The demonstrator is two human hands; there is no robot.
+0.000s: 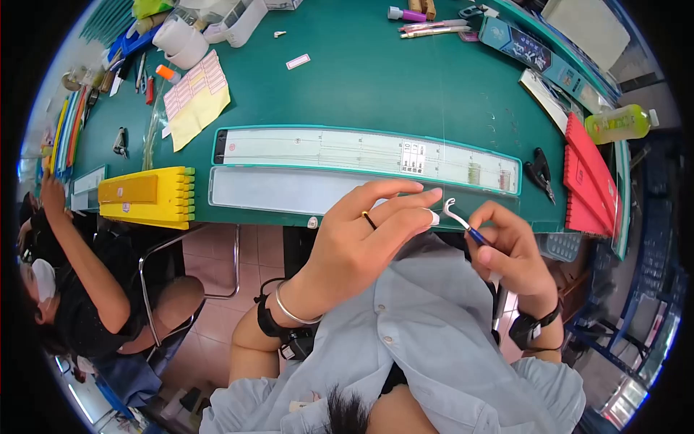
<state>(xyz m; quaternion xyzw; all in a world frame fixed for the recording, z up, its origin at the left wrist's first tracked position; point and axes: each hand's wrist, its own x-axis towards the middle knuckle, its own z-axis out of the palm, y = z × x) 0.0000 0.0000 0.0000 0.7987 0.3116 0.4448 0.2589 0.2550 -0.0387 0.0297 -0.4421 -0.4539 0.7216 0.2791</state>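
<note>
In my right hand (510,249) is a slim hand tool (475,235) with a dark blue handle and a pale curved, hook-shaped tip, gripped between thumb and fingers. My left hand (372,231) reaches in beside that tip, its fingers long and close together with a white covering on one fingertip. A thin clear line (443,94) runs down from the far side to the left fingertips; whatever else they pinch is too small to make out. Just beyond both hands lies an opened long, flat case (347,150) with fine lines and small coils inside.
Yellow stacked holders (144,197) lie left, red ones (587,173) right. Dark pliers (539,173) rest beside the case. A label sheet (195,94), pens (434,29) and a green bottle (619,124) surround the green table (347,87). Another person (94,289) sits at left.
</note>
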